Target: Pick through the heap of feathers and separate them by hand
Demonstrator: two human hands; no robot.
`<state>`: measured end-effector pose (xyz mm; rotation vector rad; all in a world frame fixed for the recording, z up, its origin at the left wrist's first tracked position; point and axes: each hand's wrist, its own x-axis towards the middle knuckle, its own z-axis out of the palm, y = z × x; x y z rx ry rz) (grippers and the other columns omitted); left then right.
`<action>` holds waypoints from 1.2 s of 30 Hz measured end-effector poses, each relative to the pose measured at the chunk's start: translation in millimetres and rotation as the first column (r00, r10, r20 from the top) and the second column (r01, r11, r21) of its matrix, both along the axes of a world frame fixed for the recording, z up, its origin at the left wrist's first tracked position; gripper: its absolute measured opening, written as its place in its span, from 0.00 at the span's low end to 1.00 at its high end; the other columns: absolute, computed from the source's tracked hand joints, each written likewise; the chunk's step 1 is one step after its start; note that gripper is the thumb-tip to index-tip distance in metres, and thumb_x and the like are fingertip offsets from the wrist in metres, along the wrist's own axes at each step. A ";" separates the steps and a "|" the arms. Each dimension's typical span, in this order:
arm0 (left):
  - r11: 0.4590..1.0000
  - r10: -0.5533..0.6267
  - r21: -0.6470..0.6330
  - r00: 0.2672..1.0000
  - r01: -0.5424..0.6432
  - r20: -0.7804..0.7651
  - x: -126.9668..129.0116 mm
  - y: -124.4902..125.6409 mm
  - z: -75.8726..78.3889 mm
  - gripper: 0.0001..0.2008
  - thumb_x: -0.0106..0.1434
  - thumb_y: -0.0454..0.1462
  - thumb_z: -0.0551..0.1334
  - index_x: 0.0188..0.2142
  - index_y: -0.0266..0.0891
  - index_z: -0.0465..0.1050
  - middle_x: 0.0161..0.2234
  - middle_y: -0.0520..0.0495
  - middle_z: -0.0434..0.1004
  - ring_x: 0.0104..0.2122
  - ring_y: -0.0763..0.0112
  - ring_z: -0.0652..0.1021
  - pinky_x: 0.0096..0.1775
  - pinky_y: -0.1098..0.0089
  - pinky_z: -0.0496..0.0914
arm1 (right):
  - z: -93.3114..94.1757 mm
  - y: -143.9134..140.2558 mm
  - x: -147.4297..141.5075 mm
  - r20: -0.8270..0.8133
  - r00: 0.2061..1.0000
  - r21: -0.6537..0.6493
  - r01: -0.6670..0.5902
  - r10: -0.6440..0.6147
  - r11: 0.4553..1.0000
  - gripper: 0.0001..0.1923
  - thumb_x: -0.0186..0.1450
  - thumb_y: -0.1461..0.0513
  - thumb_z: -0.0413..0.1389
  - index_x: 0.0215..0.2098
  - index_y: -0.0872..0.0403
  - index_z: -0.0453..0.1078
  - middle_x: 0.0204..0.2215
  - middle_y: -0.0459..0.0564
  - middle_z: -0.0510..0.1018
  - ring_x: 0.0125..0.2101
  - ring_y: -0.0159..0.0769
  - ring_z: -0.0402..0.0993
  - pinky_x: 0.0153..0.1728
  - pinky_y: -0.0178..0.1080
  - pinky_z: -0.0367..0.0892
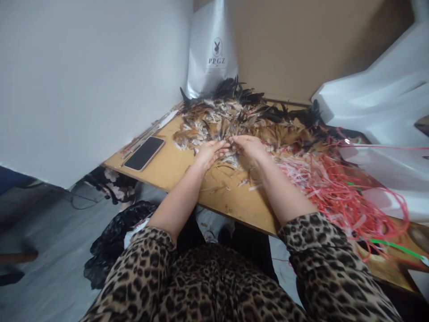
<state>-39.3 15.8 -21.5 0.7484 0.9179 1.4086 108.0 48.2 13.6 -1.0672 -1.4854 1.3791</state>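
Observation:
My left hand (212,153) and my right hand (250,147) meet over the front of a feather pile (281,132), their fingertips almost touching. Both have thumb and fingers pinched together on what looks like a small brown feather, though the pile right behind blurs its outline. Brown, cream and black feathers spread across the wooden table (187,172). Loose feather bits (226,169) lie below my wrists. Right of my right forearm sits a tangled heap of red and pink plastic strips (335,188).
A phone (145,153) lies at the table's left edge. Behind the feathers stands a silver-white bag (214,49). White sheeting (378,94) hangs at the right, near a green strip (395,247). On the floor below is a black plastic bag (110,241).

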 end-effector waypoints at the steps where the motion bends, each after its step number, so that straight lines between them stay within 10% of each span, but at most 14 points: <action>1: 1.000 -0.012 0.001 1.000 0.012 -0.003 1.2 -0.6 0.1 0.07 0.54 0.35 0.65 0.32 0.31 0.73 0.31 0.44 0.79 0.24 0.80 0.76 0.24 0.81 0.66 | -0.7 -1.8 -2.7 -0.021 1.000 -0.018 0.022 -0.022 1.000 0.17 0.48 0.51 0.60 0.30 0.55 0.75 0.25 0.48 0.77 0.23 0.29 0.67 0.21 0.31 0.58; 20: 0.999 -0.038 0.015 0.998 0.039 -0.045 5.6 0.7 -3.1 0.07 0.53 0.34 0.65 0.26 0.29 0.72 0.22 0.48 0.75 0.20 0.84 0.72 0.24 0.82 0.65 | -15.7 -3.1 -14.2 -0.100 0.994 0.101 0.062 -0.052 0.993 0.15 0.44 0.53 0.63 0.23 0.56 0.72 0.18 0.42 0.72 0.21 0.27 0.64 0.26 0.32 0.61; 36: 1.000 -0.011 0.023 0.985 0.015 -0.170 11.0 -5.1 2.6 0.06 0.54 0.33 0.63 0.24 0.29 0.72 0.20 0.48 0.73 0.18 0.82 0.72 0.22 0.81 0.64 | -18.2 -4.7 -18.3 -0.280 0.959 -0.150 -0.012 -0.031 0.989 0.18 0.38 0.54 0.67 0.19 0.56 0.68 0.14 0.42 0.70 0.17 0.26 0.65 0.22 0.32 0.62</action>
